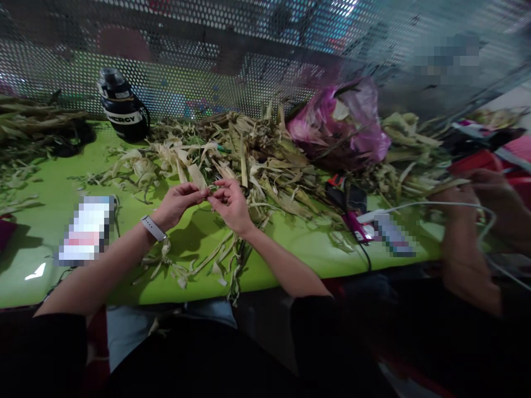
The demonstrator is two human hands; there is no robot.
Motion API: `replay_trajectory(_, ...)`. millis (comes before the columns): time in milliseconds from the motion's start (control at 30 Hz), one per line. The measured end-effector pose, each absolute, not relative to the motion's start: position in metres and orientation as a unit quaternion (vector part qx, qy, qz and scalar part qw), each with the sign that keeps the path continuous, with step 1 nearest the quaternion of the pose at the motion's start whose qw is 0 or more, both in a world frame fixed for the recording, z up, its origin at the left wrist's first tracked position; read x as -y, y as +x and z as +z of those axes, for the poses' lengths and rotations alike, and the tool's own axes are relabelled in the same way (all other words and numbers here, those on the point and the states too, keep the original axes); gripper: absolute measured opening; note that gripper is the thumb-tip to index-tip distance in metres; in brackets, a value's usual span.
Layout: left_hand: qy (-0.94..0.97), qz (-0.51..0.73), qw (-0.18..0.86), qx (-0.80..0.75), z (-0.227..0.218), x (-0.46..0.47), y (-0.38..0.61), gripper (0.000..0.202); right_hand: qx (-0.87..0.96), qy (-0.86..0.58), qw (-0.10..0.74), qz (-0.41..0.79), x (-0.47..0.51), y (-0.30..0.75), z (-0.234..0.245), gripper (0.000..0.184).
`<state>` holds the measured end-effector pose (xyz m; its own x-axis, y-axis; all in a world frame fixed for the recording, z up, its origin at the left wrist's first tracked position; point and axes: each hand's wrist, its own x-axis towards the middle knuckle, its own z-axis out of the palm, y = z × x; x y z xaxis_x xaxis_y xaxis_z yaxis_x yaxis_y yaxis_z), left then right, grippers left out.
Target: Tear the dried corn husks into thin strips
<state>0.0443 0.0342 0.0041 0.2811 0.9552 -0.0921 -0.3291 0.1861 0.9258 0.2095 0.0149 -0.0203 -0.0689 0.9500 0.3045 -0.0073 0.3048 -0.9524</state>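
My left hand (181, 203), with a pale watch band (153, 228) at the wrist, is closed in a pinch. Its fingertips meet those of my right hand (231, 206), which is closed too, thumb against forefinger and the other fingers curled. Between them is a small piece of dried husk (212, 189), mostly hidden by the fingers. A broad pale husk strip (196, 176) stands up just behind my left fingers. Beyond both hands lies a heap of dried husks (265, 149), and loose shreds (182, 271) lie below them on the green table (286, 271).
A dark bottle (124, 110) stands at the back left, before a perforated metal panel (207, 50). A phone (86, 229) lies left, another phone (394, 235) right with a white cable. A pink plastic bag (340, 127) sits behind. Another person's hands (456, 199) work at right.
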Motion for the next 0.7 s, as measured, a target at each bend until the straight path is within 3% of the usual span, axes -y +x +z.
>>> replay_trajectory(233,0.481,0.484,0.612,-0.4,0.001,-0.033,0.046,0.025,0.574,-0.411,0.541,0.457,-0.015,0.209,-0.019,0.043)
replay_trajectory(467,0.494,0.458,0.603,-0.428,0.005,-0.033,0.044,0.034,0.578,-0.413,0.533,0.459,-0.016,0.207,-0.023,0.041)
replay_trajectory(700,0.508,0.415,0.612,-0.441,0.014,-0.037,0.035,0.035,0.658,-0.389,0.518,0.384,-0.011,0.216,-0.015,0.029)
